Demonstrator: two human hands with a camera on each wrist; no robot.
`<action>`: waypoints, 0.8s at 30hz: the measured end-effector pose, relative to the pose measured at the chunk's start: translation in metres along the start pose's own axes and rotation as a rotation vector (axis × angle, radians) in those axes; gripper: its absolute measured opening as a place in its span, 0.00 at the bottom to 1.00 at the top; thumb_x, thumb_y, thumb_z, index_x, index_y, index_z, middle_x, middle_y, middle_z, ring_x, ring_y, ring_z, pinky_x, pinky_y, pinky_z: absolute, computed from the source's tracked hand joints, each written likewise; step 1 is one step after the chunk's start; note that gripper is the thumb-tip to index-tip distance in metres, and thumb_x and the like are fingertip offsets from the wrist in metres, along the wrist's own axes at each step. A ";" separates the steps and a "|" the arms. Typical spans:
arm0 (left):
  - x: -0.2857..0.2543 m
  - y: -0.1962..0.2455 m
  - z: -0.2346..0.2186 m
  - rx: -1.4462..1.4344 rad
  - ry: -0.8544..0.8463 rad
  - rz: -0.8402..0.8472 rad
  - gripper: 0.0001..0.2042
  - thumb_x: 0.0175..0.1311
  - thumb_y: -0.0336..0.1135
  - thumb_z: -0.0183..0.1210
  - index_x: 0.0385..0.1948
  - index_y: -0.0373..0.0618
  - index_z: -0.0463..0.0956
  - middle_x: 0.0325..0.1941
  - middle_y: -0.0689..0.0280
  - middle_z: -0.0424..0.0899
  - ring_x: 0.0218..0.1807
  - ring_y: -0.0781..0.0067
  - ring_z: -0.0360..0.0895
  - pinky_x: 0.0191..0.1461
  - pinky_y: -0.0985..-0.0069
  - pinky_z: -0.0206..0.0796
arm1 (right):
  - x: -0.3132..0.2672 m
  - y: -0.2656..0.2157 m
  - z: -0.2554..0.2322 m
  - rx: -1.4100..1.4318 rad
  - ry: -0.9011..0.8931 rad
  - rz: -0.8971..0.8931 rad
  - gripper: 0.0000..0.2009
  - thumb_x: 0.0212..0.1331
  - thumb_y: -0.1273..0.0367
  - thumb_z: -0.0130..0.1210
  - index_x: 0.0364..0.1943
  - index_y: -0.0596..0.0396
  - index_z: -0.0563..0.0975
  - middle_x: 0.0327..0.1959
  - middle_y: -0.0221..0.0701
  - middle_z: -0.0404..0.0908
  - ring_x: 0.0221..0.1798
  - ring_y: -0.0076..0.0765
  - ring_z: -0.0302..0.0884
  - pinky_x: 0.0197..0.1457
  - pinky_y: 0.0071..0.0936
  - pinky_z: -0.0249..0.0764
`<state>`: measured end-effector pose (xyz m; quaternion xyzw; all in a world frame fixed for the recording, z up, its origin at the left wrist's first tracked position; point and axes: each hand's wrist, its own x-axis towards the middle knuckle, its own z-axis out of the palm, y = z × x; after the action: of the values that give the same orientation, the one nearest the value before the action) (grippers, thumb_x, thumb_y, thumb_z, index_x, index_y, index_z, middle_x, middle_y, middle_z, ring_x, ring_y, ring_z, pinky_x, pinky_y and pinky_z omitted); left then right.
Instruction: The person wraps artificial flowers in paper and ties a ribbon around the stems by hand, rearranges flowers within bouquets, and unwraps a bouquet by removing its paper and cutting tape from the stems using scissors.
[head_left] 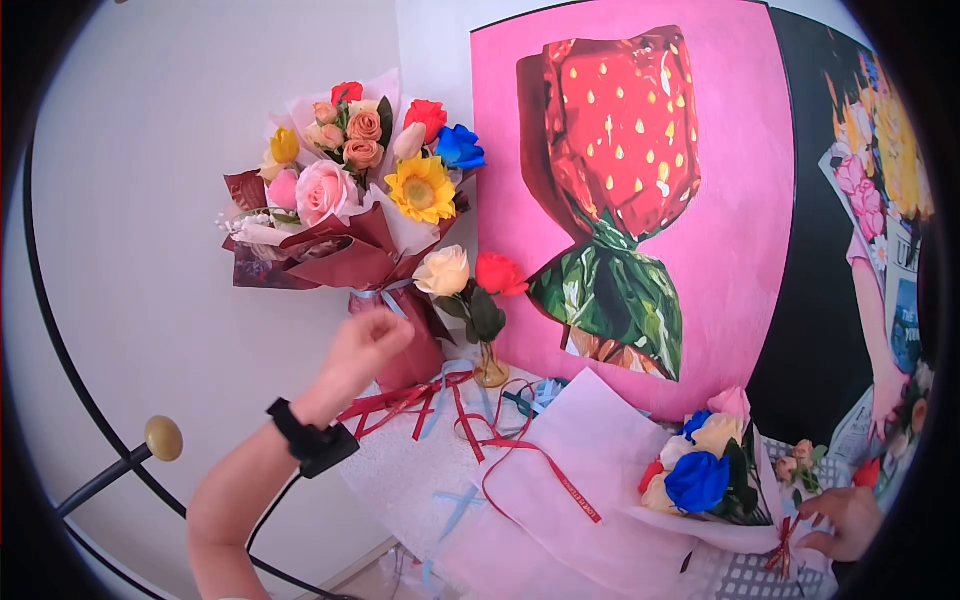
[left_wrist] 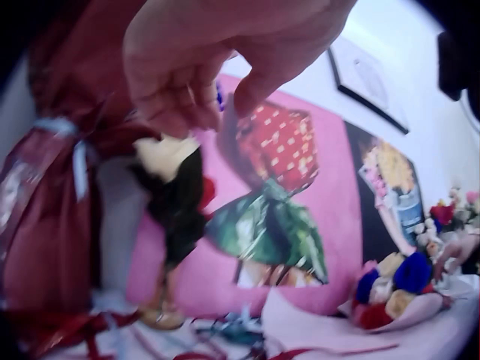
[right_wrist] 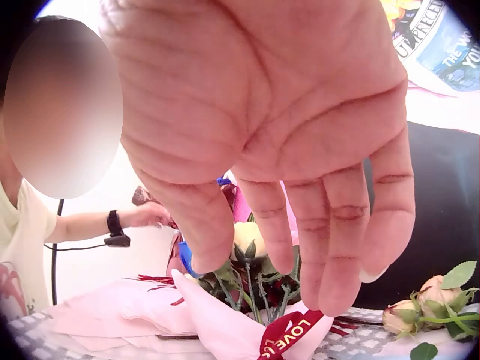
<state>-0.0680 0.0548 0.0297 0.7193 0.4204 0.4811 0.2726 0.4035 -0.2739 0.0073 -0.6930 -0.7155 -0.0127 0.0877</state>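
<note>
A black strap with a small black box and cable circles the left wrist (head_left: 305, 432); arms bare.

The table (head_left: 400, 480) carries pink wrapping paper (head_left: 590, 450), red ribbons (head_left: 420, 400), a small bouquet (head_left: 705, 475).

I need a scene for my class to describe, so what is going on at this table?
A person is working on flower bouquets. The left hand reaches up with curled fingers to the pale ribbon at the neck of the large upright bouquet in maroon and pink paper. The right hand rests on the red ribbon tie of the smaller pink-wrapped bouquet with blue and cream roses, lying on the table.
</note>
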 end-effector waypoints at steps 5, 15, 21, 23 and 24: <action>0.048 -0.080 -0.006 0.124 0.497 0.011 0.28 0.39 0.39 0.70 0.42 0.37 0.67 0.40 0.57 0.75 0.39 0.67 0.73 0.44 0.75 0.65 | 0.003 -0.016 -0.007 -0.016 -0.034 -0.037 0.19 0.38 0.58 0.65 0.34 0.55 0.78 0.25 0.33 0.78 0.24 0.34 0.77 0.26 0.27 0.71; 0.097 -0.093 -0.009 -0.256 0.501 0.009 0.31 0.36 0.32 0.71 0.45 0.36 0.65 0.43 0.60 0.75 0.43 0.70 0.73 0.47 0.74 0.65 | -0.002 -0.018 -0.008 0.000 -0.101 -0.020 0.18 0.41 0.59 0.64 0.36 0.54 0.78 0.24 0.34 0.78 0.27 0.35 0.79 0.29 0.27 0.73; 0.082 -0.072 -0.007 -0.260 0.534 0.202 0.25 0.38 0.30 0.69 0.41 0.37 0.68 0.39 0.63 0.76 0.39 0.72 0.74 0.45 0.75 0.65 | -0.003 -0.019 -0.007 0.010 -0.075 -0.029 0.18 0.42 0.59 0.63 0.36 0.54 0.78 0.24 0.34 0.78 0.27 0.36 0.79 0.29 0.28 0.73; 0.078 -0.071 -0.015 -0.195 0.560 0.206 0.22 0.40 0.29 0.68 0.39 0.37 0.70 0.38 0.64 0.77 0.38 0.72 0.74 0.44 0.74 0.65 | -0.003 -0.020 -0.007 0.018 -0.072 -0.027 0.18 0.42 0.59 0.63 0.36 0.54 0.78 0.24 0.34 0.78 0.27 0.36 0.79 0.29 0.28 0.73; 0.078 -0.073 -0.022 -0.192 0.563 0.206 0.22 0.40 0.29 0.68 0.39 0.37 0.70 0.38 0.64 0.77 0.38 0.72 0.74 0.44 0.74 0.65 | -0.002 -0.020 -0.007 0.012 -0.066 -0.047 0.18 0.42 0.59 0.62 0.36 0.53 0.78 0.25 0.33 0.78 0.26 0.36 0.78 0.28 0.28 0.73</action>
<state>-0.0986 0.1585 0.0163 0.5675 0.3571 0.7240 0.1619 0.3844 -0.2777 0.0162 -0.6756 -0.7340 0.0125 0.0681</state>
